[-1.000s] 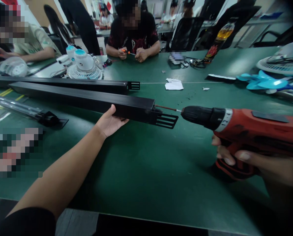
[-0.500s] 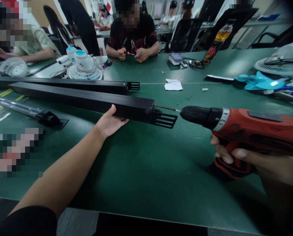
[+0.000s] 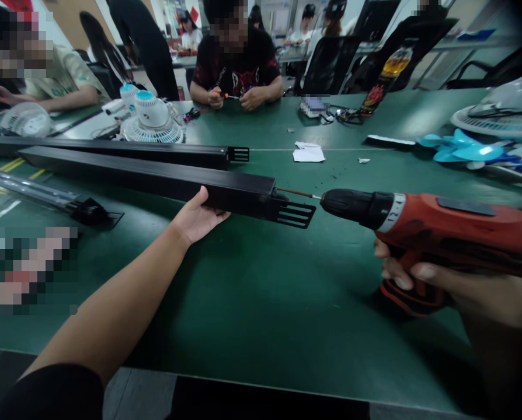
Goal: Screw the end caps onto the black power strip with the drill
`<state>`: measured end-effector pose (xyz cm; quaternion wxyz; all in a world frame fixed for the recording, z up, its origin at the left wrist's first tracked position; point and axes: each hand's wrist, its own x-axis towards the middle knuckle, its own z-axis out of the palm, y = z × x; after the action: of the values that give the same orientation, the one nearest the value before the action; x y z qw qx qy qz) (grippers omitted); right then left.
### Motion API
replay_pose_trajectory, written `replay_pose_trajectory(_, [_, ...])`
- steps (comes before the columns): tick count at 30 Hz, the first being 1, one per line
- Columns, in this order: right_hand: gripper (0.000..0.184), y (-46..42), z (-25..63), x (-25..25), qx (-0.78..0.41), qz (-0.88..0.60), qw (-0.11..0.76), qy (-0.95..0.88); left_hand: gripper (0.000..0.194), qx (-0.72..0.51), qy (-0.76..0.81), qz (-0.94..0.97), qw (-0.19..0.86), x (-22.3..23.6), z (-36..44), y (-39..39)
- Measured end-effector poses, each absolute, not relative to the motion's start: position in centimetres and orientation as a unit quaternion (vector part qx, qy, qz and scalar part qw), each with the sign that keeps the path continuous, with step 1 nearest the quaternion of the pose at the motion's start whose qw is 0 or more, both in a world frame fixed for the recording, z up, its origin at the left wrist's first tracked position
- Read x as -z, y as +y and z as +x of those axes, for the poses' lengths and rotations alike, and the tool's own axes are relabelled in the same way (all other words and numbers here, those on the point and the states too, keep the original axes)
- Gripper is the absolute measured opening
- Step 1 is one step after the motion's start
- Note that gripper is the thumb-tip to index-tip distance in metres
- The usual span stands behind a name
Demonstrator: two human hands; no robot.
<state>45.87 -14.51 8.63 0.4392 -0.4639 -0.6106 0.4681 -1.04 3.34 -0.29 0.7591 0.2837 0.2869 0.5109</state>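
Observation:
My left hand (image 3: 202, 219) grips a long black rectangular tube (image 3: 177, 178) near its right end, thumb on the near side and fingers underneath. A slotted black bracket (image 3: 296, 214) sticks out of that end. In my right hand (image 3: 423, 277) is a red and black cordless drill (image 3: 453, 224), its handle wrapped by my fingers. From the drill's chuck a long thin bit (image 3: 298, 193), partly reddish-brown, reaches to the tube's end. Whether its tip bears on a screw there is hidden.
Behind lies another black tube (image 3: 156, 150); a clear tube-like piece (image 3: 28, 189) is at left. White fan parts (image 3: 149, 114), a paper scrap (image 3: 309, 153), a tilted bottle (image 3: 386, 81) and blue fan blades (image 3: 469, 147) lie around. Across the table (image 3: 265, 309), a person (image 3: 237, 64) holds an orange-handled screwdriver.
The drill has shifted very slightly left, toward the tube. My left hand and the tube keep their place.

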Motion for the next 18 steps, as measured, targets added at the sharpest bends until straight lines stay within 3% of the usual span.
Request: replay_pose_trajectory(18, [0.046, -14.6, 46.4, -8.5, -0.489, -0.458, 0.423, -0.610, 0.044, -0.525, 0.302, 0.269, 0.749, 0.2, -0.7, 3.3])
